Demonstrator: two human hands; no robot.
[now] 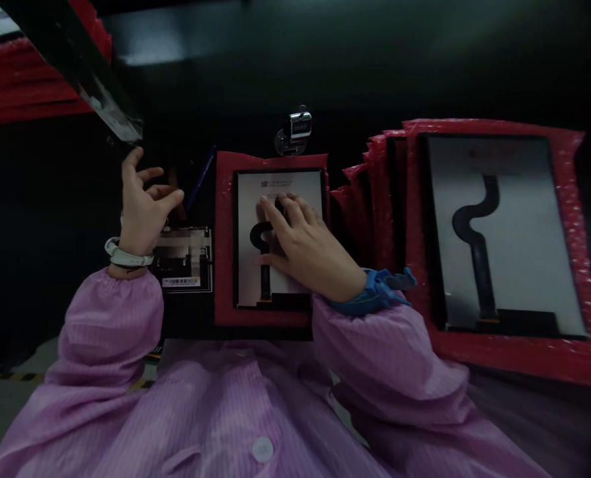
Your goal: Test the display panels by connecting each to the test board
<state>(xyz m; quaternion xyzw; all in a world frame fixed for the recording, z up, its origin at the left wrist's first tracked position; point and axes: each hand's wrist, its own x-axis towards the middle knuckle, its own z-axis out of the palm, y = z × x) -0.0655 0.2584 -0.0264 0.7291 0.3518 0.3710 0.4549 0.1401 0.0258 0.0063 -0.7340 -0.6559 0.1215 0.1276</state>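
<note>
A white display panel [295, 189] with a black curved flex cable lies on a red bubble-wrap sheet [224, 265] in front of me. My right hand [303, 242] rests flat on the panel, fingers stretched over the cable and a small label near the top. My left hand [143, 209] is raised to the left, fingers loosely curled and apart, holding nothing I can see. Below it sits a small black fixture [186, 259] with a barcode label. Both arms wear pink sleeves; a white band is on the left wrist, a blue strap on the right.
A stack of red bubble-wrap sheets [569, 199] at the right carries another white panel [519, 232] with a black cable. A metal tally counter [295, 129] stands behind the middle panel. More red sheets [16, 86] and a dark slanted bar [91, 79] are at upper left.
</note>
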